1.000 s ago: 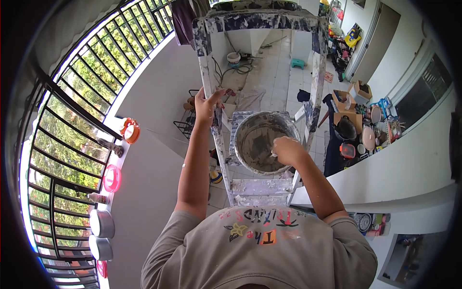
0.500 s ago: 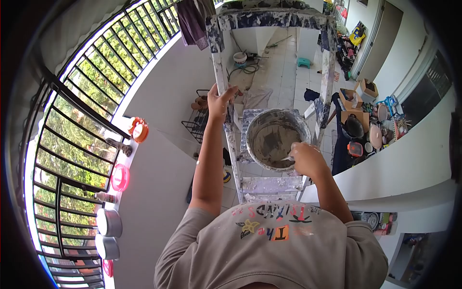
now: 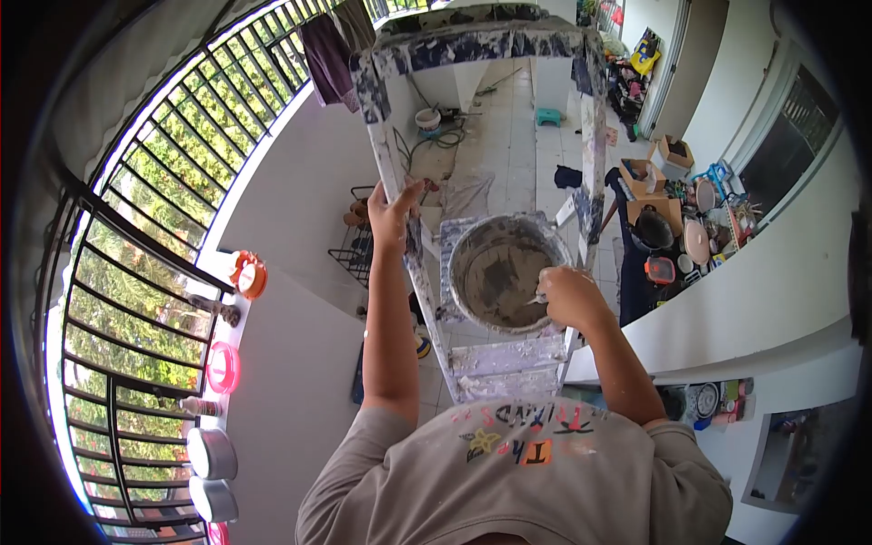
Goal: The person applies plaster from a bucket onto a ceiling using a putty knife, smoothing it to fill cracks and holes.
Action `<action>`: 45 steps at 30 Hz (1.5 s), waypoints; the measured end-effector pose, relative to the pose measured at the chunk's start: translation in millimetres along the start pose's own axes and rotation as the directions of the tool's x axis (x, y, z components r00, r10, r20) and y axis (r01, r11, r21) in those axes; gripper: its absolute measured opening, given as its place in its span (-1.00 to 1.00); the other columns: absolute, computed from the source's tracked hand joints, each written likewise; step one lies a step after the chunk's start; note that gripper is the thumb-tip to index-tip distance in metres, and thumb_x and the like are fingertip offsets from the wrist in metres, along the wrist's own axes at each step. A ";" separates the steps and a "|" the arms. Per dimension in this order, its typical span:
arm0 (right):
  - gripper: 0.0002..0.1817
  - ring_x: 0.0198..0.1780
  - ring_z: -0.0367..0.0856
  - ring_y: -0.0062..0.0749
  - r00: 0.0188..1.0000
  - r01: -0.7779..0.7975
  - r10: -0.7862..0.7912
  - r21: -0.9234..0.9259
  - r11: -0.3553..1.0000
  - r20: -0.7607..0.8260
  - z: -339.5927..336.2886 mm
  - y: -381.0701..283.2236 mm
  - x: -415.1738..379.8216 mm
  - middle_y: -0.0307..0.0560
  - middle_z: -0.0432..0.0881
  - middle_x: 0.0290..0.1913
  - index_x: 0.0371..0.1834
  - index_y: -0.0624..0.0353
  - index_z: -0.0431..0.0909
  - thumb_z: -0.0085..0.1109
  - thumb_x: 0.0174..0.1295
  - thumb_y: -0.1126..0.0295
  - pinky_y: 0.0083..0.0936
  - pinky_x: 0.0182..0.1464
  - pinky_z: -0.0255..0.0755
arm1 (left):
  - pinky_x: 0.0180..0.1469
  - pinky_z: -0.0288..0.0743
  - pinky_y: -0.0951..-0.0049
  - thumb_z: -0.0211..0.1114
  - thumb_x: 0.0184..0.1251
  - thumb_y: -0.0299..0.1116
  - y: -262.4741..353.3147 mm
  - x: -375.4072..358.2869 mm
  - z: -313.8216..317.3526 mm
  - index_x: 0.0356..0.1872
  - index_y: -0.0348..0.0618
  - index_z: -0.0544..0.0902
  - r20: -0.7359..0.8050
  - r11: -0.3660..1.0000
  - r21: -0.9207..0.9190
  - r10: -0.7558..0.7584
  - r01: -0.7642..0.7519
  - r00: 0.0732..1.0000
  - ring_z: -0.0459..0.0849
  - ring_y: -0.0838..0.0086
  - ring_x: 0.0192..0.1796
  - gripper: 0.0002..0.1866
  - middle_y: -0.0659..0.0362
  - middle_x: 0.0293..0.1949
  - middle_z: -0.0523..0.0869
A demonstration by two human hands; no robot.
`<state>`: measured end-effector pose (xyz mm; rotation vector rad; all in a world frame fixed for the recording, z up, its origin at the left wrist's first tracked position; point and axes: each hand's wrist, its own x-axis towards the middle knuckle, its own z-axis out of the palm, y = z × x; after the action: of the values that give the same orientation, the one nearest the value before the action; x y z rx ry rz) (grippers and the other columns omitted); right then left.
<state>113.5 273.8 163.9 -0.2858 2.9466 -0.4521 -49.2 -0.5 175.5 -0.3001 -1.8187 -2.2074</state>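
A paint-smeared stepladder (image 3: 592,136) stands in front of me. My left hand (image 3: 392,216) is closed round its left rail. On a ladder step rests a round bucket (image 3: 460,295), its rim and walls crusted with grey residue. Thick grey-brown paste, probably cement or plaster (image 3: 513,272), lies inside, with a darker patch in the middle. My right hand (image 3: 572,298), spotted with pale residue, is closed at the bucket's right rim. A small pale tool (image 3: 538,299) pokes from its fingers over the paste; its kind is mostly hidden.
A black railing (image 3: 136,263) curves along the left, with metal pots (image 3: 212,452) on its ledge. Boxes (image 3: 643,179) and a dark pan (image 3: 652,229) crowd the right side. Beyond the ladder are a white pail (image 3: 427,120), a hose and a teal stool (image 3: 548,117) on the tiled floor.
The view has shifted, so ladder and bucket appear further left and slightly lower. My left hand keeps its hold on the rail. The right hand stays at the bucket's right rim, moved only slightly.
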 end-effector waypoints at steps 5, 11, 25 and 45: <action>-0.91 -0.07 0.71 -0.01 0.987 0.013 -0.010 0.017 1.000 -0.158 27.3 12.4 18.7 0.12 0.70 -0.30 -0.35 0.23 0.63 0.16 0.10 0.56 -0.12 0.03 0.54 | -0.44 0.36 0.51 0.51 0.11 -0.37 -2.6 1.6 -2.0 -0.29 -0.25 0.62 0.009 0.999 -0.028 -0.021 0.021 1.000 0.49 0.59 -0.54 -0.74 0.27 -0.52 0.57; -0.74 0.00 0.68 0.01 0.998 -0.065 0.065 0.014 0.998 -0.016 -5.3 1.4 7.8 0.00 0.70 -0.10 -0.23 0.15 0.73 0.16 0.02 0.61 -0.12 0.08 0.52 | -0.43 0.35 0.52 0.50 0.13 -0.38 -0.9 1.5 -0.7 -0.26 -0.23 0.61 -0.010 0.998 -0.002 -0.055 0.055 0.998 0.49 0.61 -0.52 -0.74 0.27 -0.48 0.60; -0.87 -0.07 0.67 0.08 0.962 -0.032 0.043 0.045 0.999 -0.270 82.1 13.5 46.7 0.16 0.66 -0.24 -0.27 0.26 0.56 0.07 0.33 0.42 -0.07 0.03 0.52 | -0.43 0.31 0.56 0.53 0.11 -0.37 -7.6 3.9 -5.5 -0.29 -0.21 0.61 0.031 0.999 -0.037 -0.019 0.020 0.999 0.48 0.63 -0.51 -0.74 0.28 -0.49 0.58; -0.71 0.04 0.66 -0.15 0.967 -0.172 0.156 -0.063 0.983 -0.202 34.9 -26.1 1.0 -0.12 0.70 -0.13 -0.24 0.09 0.75 0.12 0.05 0.64 -0.22 0.10 0.51 | -0.43 0.27 0.56 0.53 0.09 -0.35 5.0 -1.2 -4.9 -0.36 -0.20 0.62 0.009 0.998 0.008 -0.056 0.056 0.998 0.46 0.63 -0.52 -0.76 0.30 -0.54 0.57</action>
<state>122.8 239.3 138.9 -0.0038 3.1518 -0.3598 -46.4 -6.1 178.8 -0.2615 -1.8618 -2.2389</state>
